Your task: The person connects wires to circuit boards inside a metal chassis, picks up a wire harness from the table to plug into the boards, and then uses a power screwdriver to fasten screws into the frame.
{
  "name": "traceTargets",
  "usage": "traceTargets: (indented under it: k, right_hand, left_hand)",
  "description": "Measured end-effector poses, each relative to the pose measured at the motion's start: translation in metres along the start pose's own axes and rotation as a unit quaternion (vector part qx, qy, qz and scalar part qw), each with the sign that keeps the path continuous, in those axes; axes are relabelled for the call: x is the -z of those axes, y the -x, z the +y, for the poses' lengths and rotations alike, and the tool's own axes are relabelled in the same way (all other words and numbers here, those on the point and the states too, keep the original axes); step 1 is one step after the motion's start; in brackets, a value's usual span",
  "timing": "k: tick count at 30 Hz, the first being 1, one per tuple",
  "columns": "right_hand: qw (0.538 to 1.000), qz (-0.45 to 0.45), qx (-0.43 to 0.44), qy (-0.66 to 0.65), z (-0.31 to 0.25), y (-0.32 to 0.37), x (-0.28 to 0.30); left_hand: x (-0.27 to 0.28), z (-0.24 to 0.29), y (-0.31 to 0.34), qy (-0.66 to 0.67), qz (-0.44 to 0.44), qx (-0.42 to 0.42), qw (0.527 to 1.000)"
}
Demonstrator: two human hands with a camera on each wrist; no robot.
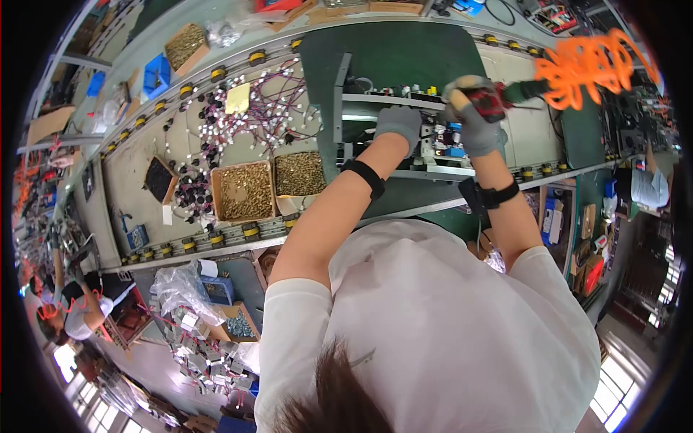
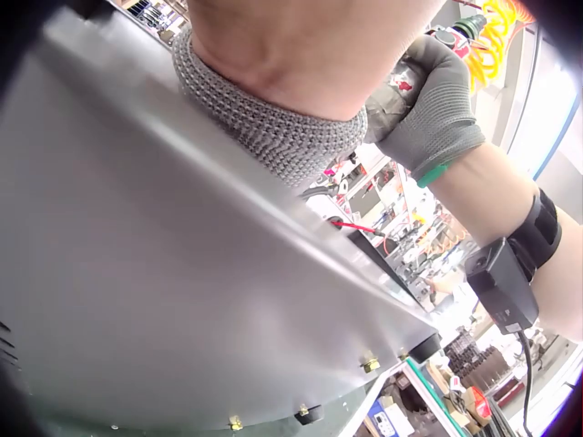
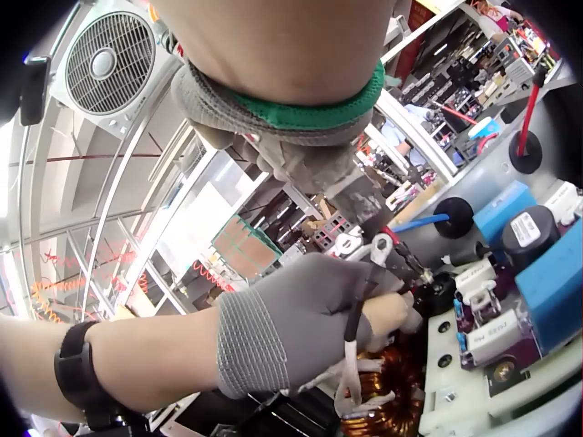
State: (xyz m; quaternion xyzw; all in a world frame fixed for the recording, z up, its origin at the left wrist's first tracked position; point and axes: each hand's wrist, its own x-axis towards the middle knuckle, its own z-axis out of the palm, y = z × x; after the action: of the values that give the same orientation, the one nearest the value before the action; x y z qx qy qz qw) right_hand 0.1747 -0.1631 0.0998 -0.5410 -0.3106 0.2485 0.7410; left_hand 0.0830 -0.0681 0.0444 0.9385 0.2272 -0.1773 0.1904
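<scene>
My gloved right hand [image 1: 473, 115] grips a red air screwdriver [image 1: 492, 103] over the right side of an open metal chassis [image 1: 338, 101]. An orange coiled hose [image 1: 595, 68] trails from the tool. In the right wrist view, the gloved left hand [image 3: 301, 319] reaches inside the chassis, its fingers bent beside the white mounting block [image 3: 437, 401] of a circuit board. What those fingertips hold cannot be made out. A copper coil [image 3: 387, 401] sits beneath them, and a white-sleeved cable [image 3: 352, 337] crosses the glove. The chassis's grey outer wall [image 2: 182, 264] fills much of the left wrist view.
Left of the chassis stand two boxes of brass-coloured fasteners [image 1: 242, 191] [image 1: 299, 173]. Behind them lies a heap of wire harnesses [image 1: 253, 119] with white connectors. Roller rails [image 1: 250, 231] edge the bench. A blue bin [image 1: 156, 76] stands at the far left.
</scene>
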Motion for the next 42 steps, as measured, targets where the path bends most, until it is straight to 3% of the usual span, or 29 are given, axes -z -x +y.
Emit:
traceTargets:
  k: [4,5,6,8,10,11,13,16,17,19,23,25,31,33,35,37,38,39,40,41,42]
  right_hand:
    - [0.998,-0.014,0.013,-0.062,-0.017,0.014,0.021]
    - [0.995,-0.053,-0.012,-0.082,-0.034,0.020,0.022]
    - [0.996,-0.069,0.037,-0.051,-0.042,0.022,0.023]
    - [0.996,-0.054,-0.005,-0.070,-0.055,0.037,0.036]
    - [0.992,-0.067,-0.008,-0.105,-0.066,0.046,0.041]
    - [0.988,-0.079,-0.005,-0.131,-0.069,0.050,0.045]
    - [0.987,-0.063,-0.021,-0.145,-0.075,0.060,0.051]
    - [0.986,-0.031,-0.028,-0.161,-0.082,0.070,0.047]
    - [0.984,-0.018,-0.039,-0.173,-0.083,0.074,0.048]
    - [0.987,-0.007,-0.032,-0.160,-0.084,0.078,0.052]
    - [0.983,-0.008,-0.057,-0.174,-0.088,0.087,0.041]
    - [0.987,-0.006,-0.048,-0.152,-0.085,0.090,0.041]
    - [0.987,-0.021,-0.057,-0.151,-0.075,0.106,0.046]
    - [0.986,-0.009,-0.074,-0.146,-0.075,0.109,0.044]
    - [0.986,-0.016,-0.076,-0.147,-0.075,0.112,0.043]
    - [0.986,-0.001,-0.081,-0.145,-0.071,0.112,0.047]
    - [0.987,-0.008,-0.076,-0.141,-0.071,0.111,0.046]
    - [0.986,-0.015,-0.078,-0.145,-0.070,0.110,0.046]
    - [0.988,-0.013,-0.072,-0.135,-0.069,0.109,0.047]
    - [0.990,-0.012,-0.067,-0.124,-0.069,0.108,0.046]
    - [0.989,-0.007,-0.073,-0.129,-0.070,0.108,0.045]
  left_hand:
    - [0.004,-0.021,0.050,0.115,0.148,0.034,0.982]
    - [0.013,-0.030,0.072,0.150,0.184,0.038,0.971]
    - [0.013,-0.045,0.089,0.191,0.235,0.061,0.951]
    - [0.005,-0.085,0.120,0.249,0.338,0.107,0.901]
    - [-0.026,-0.139,0.142,0.282,0.374,0.230,0.853]
    - [-0.033,-0.158,0.155,0.314,0.317,0.340,0.828]
    - [-0.073,-0.200,0.173,0.246,0.233,0.441,0.831]
    - [-0.145,-0.242,0.181,0.222,0.121,0.509,0.823]
    - [-0.153,-0.243,0.184,0.224,0.120,0.502,0.827]
    - [-0.166,-0.241,0.188,0.194,0.103,0.581,0.784]
    - [-0.196,-0.265,0.185,0.152,0.046,0.563,0.811]
    - [-0.196,-0.274,0.178,0.155,-0.054,0.530,0.832]
    - [-0.177,-0.280,0.187,0.196,-0.083,0.495,0.843]
    - [-0.190,-0.286,0.191,0.219,-0.055,0.511,0.829]
    - [-0.199,-0.290,0.199,0.333,0.061,0.574,0.746]
    - [-0.218,-0.303,0.206,0.341,0.112,0.599,0.716]
    - [-0.232,-0.312,0.210,0.503,0.214,0.565,0.618]
    - [-0.241,-0.317,0.213,0.641,0.308,0.503,0.491]
    - [-0.248,-0.323,0.209,0.728,0.364,0.473,0.337]
    - [-0.249,-0.325,0.212,0.728,0.370,0.474,0.330]
    - [-0.251,-0.326,0.216,0.817,0.421,0.341,0.197]
